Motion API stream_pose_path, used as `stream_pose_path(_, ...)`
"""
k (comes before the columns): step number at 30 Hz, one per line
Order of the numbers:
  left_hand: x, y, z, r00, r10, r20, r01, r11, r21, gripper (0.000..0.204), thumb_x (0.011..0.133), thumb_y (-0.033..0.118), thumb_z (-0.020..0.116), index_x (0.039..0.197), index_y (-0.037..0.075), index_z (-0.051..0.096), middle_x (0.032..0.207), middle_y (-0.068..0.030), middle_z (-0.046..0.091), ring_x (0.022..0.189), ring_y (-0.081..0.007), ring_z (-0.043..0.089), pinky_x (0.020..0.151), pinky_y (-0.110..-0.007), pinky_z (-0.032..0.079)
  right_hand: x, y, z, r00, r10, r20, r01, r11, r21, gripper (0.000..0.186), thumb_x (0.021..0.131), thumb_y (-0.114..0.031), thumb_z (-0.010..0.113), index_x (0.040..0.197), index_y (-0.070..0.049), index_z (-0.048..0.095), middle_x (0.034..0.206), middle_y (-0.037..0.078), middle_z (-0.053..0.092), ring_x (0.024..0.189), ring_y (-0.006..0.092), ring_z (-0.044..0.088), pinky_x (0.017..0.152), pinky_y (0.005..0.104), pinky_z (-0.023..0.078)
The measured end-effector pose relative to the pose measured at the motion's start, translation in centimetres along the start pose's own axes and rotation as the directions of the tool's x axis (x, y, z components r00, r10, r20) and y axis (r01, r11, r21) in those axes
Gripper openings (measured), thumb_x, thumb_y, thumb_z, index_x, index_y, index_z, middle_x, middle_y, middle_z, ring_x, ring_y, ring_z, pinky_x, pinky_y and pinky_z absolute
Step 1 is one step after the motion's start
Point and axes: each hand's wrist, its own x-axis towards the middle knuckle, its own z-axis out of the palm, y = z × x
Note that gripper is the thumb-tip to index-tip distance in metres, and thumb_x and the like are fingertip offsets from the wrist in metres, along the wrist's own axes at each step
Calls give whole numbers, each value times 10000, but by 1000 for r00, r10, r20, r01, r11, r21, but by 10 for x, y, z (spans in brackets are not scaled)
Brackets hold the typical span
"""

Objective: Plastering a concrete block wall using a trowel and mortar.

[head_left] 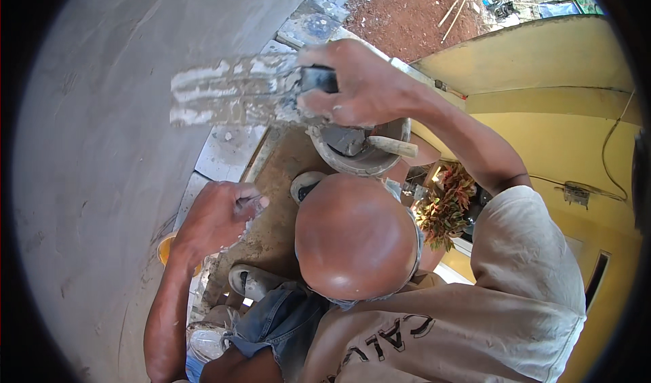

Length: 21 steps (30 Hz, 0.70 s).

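Note:
My right hand (359,85) is wrapped round the dark handle of a long flat plastering trowel (224,91). Wet grey plaster streaks its blade, which lies over the grey plastered wall (102,146). Below that hand stands a round bucket (332,156) of grey mix, with a smaller trowel in it whose wooden handle (393,146) leans on the rim. My left hand (213,220) is closed beside the wall's lower edge, fingers curled and smeared with plaster. Nothing shows in its grip, and its far fingers are partly hidden.
Pale tiles (230,149) run along the wall's foot. My sandalled feet (254,281) rest on a dirty board (281,173), with a raised bare knee (356,237) between my arms. A yellow container (165,249) sits by the wall. Right are a leafy plant (444,207) and yellow wall (569,135).

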Motion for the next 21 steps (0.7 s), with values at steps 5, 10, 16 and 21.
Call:
stream_pose_path(5,91,79,4,926,369,-75,-374,925,-71,216,948,226,698,1041,36,745,928,-199,732,909,-397,698,823,-497,514,-67,88,-35,804,355,-476,-151,898,413,196,874,-178,754,925,-6,674,659,-17,569,561,100,501,509,302,400)
stream_pose_path(10,204,122,63,693,719,-51,-713,694,99,319,836,235,804,1102,72,736,1056,-142,720,1014,-349,691,873,-476,536,-137,133,-16,525,649,-550,122,583,804,99,954,-153,640,918,-87,576,709,-7,524,478,73,457,427,223,360)
stream_pose_path(16,263,134,120,733,657,173,-677,685,268,387,796,229,810,1149,100,715,1126,-126,697,1077,-376,647,937,-488,518,-197,165,5,360,767,-531,164,508,846,121,977,-200,594,955,-98,533,732,3,518,491,90,472,428,235,394)
stream_pose_path(21,239,114,112,665,747,20,-731,644,227,376,801,213,798,1143,92,705,1131,-130,694,1096,-380,639,952,-502,506,-205,176,2,328,779,-535,92,537,839,149,983,-233,591,944,-98,541,734,3,517,511,91,474,434,238,391)
